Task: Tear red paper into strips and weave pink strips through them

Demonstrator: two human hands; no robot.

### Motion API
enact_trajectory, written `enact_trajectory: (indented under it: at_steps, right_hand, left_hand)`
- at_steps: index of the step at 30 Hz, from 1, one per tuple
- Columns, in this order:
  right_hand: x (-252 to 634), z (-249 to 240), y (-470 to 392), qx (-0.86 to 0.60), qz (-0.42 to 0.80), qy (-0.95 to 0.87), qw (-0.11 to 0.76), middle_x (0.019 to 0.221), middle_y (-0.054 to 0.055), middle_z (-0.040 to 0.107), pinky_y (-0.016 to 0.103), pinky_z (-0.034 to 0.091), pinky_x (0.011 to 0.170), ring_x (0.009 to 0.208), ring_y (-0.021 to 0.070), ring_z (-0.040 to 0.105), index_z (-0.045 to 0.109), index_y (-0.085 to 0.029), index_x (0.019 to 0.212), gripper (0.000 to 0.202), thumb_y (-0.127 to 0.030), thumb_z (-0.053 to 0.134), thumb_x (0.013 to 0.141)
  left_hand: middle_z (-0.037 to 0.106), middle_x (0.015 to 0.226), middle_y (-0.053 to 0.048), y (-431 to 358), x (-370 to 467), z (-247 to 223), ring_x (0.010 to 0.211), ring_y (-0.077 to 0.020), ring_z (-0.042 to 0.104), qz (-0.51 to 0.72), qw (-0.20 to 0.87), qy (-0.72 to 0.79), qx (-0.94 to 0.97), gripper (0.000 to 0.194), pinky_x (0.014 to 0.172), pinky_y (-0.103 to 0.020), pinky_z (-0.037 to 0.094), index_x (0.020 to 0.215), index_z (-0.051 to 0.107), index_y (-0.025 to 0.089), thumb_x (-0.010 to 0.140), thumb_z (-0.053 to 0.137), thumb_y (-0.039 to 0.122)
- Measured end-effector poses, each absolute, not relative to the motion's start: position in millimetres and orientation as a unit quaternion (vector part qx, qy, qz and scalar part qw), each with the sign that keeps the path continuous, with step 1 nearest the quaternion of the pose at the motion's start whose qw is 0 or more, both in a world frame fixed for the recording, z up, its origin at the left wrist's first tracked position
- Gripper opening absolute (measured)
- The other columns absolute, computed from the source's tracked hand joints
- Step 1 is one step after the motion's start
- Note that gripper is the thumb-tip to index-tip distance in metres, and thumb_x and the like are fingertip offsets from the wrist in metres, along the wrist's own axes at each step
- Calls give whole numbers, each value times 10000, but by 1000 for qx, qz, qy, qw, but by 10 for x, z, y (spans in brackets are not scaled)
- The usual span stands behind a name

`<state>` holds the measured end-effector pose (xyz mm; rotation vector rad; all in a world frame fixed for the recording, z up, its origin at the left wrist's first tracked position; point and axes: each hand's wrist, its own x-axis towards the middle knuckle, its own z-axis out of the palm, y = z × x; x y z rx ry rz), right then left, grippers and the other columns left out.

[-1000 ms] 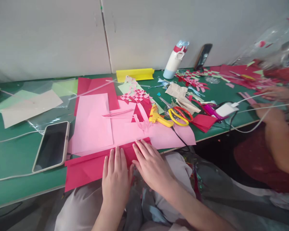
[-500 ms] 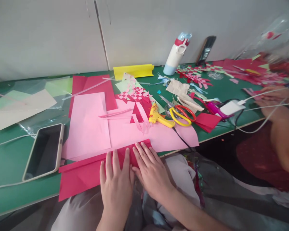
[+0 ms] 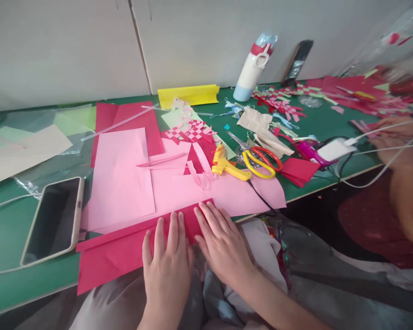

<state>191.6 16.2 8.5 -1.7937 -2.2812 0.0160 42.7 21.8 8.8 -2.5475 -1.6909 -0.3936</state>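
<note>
Two hands on red paper (image 3: 113,256) at the table's (image 3: 48,279) near edge: left hand (image 3: 167,275) fingers spread, right hand (image 3: 225,247) fingers closer together, laid flat. Bottle (image 3: 253,73) standing behind, contents hidden. Clear plastic (image 3: 65,158) left, green sheet (image 3: 77,120) inside or under, can't tell.

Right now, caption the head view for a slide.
Left hand and right hand rest on folded red paper near a glue gun.

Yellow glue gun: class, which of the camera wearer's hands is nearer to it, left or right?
Right. The right hand lies on the red paper, on the near side of the glue gun; the left hand touches the same paper, farther left.
</note>
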Motion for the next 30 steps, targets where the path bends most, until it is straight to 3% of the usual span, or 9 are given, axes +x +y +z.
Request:
enact_trajectory:
  at_steps: [4,9,14,19,30]
  right_hand:
    - [1992,67,161,-632,-12,-766,118,1466,124,392,442,335,1095,1328,270,383,427,-83,1382,490,-299,369,946]
    - [2003,37,171,-627,-28,-768,125,1446,143,418,449,352,1087,1319,280,395,449,-64,1362,472,-252,390,933]
    - [2009,51,186,-621,-40,-772,127,1428,134,445,447,362,1080,1301,279,420,485,-60,1333,447,-216,357,934]
    - [2009,59,190,-620,-48,-772,133,1405,147,472,450,351,1088,1290,277,432,484,-48,1327,447,-225,388,928]
    - [1988,39,194,-620,-51,-773,123,1398,156,472,445,351,1085,1300,266,422,448,-60,1345,453,-216,402,923]
  left_hand:
    - [466,1429,-108,197,454,103,1276,-378,420,-126,20,-560,-819,689,1030,-588,280,1495,154,177,859,415,146]
    - [522,1369,-164,221,558,148,1244,-379,444,-115,40,-560,-820,540,997,-564,338,1386,427,77,851,411,148]
    - [585,1312,-126,299,691,134,1207,-315,501,-156,46,-470,-868,422,992,-471,383,1228,601,87,861,397,130]
    - [589,1310,-113,299,692,97,1193,-278,527,-163,54,-507,-844,418,1013,-429,380,1268,552,59,901,381,161]
    - [537,1347,-186,185,308,76,1226,-332,495,-134,59,-586,-797,498,1005,-483,382,1338,457,16,905,435,261]
